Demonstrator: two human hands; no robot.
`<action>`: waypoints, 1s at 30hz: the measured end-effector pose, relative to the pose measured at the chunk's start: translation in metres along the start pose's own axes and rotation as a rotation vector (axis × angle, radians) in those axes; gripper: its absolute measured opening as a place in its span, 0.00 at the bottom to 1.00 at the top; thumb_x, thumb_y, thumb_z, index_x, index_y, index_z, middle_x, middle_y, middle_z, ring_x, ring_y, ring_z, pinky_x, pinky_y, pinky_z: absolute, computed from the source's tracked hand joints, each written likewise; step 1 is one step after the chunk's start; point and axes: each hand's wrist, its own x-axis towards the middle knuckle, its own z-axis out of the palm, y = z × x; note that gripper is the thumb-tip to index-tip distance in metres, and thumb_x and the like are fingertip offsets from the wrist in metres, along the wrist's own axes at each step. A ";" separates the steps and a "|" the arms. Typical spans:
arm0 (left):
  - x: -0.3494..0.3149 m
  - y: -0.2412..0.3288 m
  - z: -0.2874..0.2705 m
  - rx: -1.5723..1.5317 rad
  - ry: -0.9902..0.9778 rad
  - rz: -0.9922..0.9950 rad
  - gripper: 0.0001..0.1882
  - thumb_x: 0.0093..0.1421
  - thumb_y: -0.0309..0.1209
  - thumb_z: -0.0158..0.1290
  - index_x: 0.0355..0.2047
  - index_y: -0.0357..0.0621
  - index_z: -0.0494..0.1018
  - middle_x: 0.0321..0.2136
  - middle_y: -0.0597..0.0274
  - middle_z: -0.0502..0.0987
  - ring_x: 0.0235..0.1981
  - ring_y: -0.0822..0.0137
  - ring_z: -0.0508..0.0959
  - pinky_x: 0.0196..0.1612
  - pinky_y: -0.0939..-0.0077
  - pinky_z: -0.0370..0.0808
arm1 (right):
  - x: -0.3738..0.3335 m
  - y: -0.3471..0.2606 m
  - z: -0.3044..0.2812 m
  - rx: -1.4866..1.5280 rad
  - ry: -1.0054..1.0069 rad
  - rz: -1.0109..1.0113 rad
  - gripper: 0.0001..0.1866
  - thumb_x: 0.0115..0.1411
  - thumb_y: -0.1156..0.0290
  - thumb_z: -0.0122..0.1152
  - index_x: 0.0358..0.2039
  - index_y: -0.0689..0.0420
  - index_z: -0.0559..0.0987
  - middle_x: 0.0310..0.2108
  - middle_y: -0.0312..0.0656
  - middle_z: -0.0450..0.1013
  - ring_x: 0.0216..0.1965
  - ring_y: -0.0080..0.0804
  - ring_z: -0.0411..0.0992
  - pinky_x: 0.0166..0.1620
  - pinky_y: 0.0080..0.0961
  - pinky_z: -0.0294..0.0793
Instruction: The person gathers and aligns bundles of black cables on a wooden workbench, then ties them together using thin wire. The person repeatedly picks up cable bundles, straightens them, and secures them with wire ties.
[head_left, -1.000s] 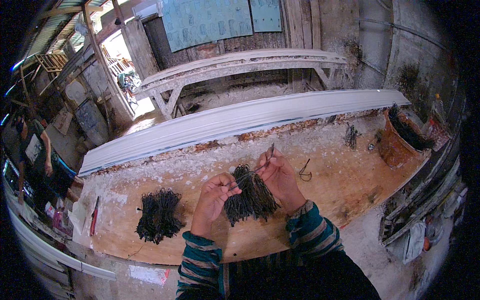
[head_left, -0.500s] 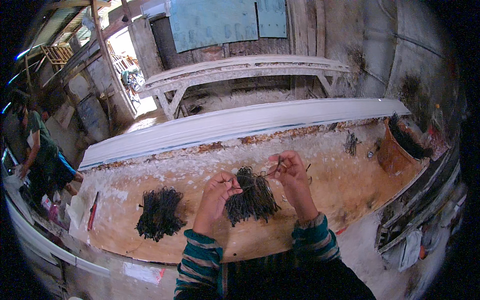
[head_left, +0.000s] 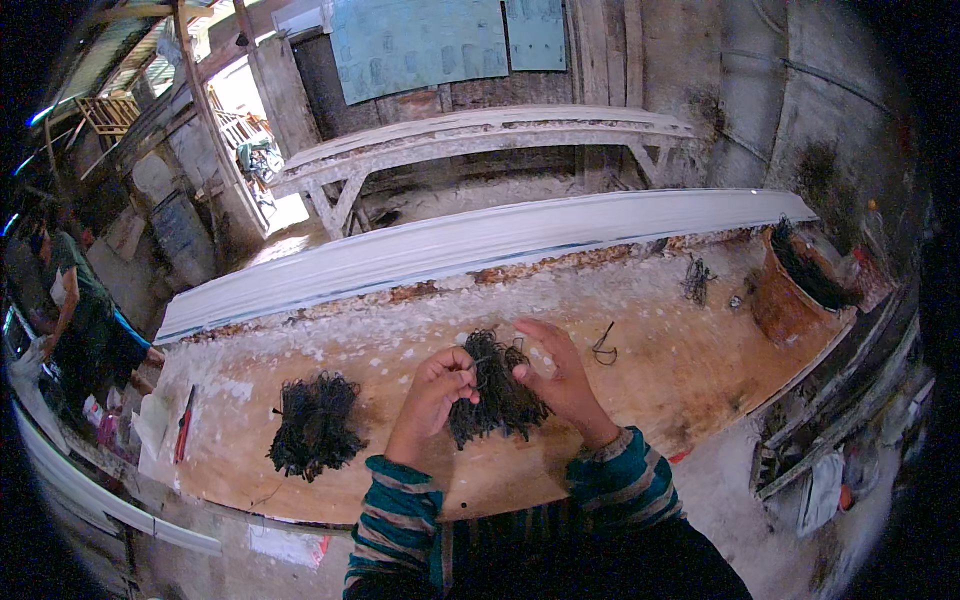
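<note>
My left hand (head_left: 440,392) is closed in a pinch at the left side of a bundle of thin black strands (head_left: 508,408), seemingly gripping one dark strand whose length is hard to make out. Thumb and fingers of my right hand (head_left: 568,385) are spread apart over the bundle's right side, with nothing plainly between them. A second black bundle (head_left: 316,428) lies on the wooden tabletop (head_left: 400,490), left of my left hand. Beyond my right hand rests a loose bent black strand (head_left: 604,350).
A red-handled tool (head_left: 185,425) lies at the left end. At the far right stands an orange-brown bucket (head_left: 782,305) of black strands, beside a small black bunch (head_left: 697,280). Long white strips (head_left: 480,245) line the back edge. Another person (head_left: 85,290) is at far left.
My right hand has come down and left, toward my left hand, and its fingers have spread from a pinch. The strand stretched between both hands no longer shows there.
</note>
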 end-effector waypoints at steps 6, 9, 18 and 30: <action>-0.002 0.001 0.007 -0.020 -0.050 -0.114 0.05 0.54 0.27 0.52 0.29 0.41 0.67 0.20 0.72 0.65 0.17 0.81 0.64 0.20 0.84 0.67 | -0.003 -0.014 0.000 -0.216 -0.134 -0.074 0.28 0.50 0.55 0.61 0.51 0.47 0.70 0.56 0.39 0.60 0.61 0.41 0.49 0.60 0.41 0.40; -0.004 0.002 0.010 -0.030 -0.070 -0.168 0.07 0.53 0.28 0.53 0.29 0.41 0.67 0.20 0.71 0.66 0.16 0.81 0.63 0.16 0.85 0.64 | -0.006 -0.006 0.002 -0.113 -0.162 -0.066 0.24 0.50 0.56 0.62 0.49 0.45 0.72 0.56 0.38 0.60 0.61 0.41 0.47 0.60 0.43 0.38; -0.003 -0.005 0.007 -0.126 -0.066 -0.175 0.11 0.50 0.31 0.54 0.32 0.41 0.68 0.22 0.67 0.69 0.15 0.78 0.66 0.14 0.87 0.63 | -0.006 -0.003 -0.002 0.153 -0.248 0.025 0.06 0.51 0.64 0.62 0.28 0.50 0.77 0.39 0.33 0.73 0.55 0.37 0.58 0.58 0.39 0.46; -0.004 0.006 0.004 -0.275 -0.051 -0.108 0.07 0.52 0.28 0.51 0.29 0.41 0.66 0.21 0.69 0.66 0.16 0.78 0.65 0.16 0.85 0.65 | -0.010 -0.003 -0.011 1.104 -0.103 0.379 0.07 0.53 0.68 0.59 0.24 0.58 0.75 0.30 0.39 0.71 0.40 0.32 0.68 0.56 0.36 0.57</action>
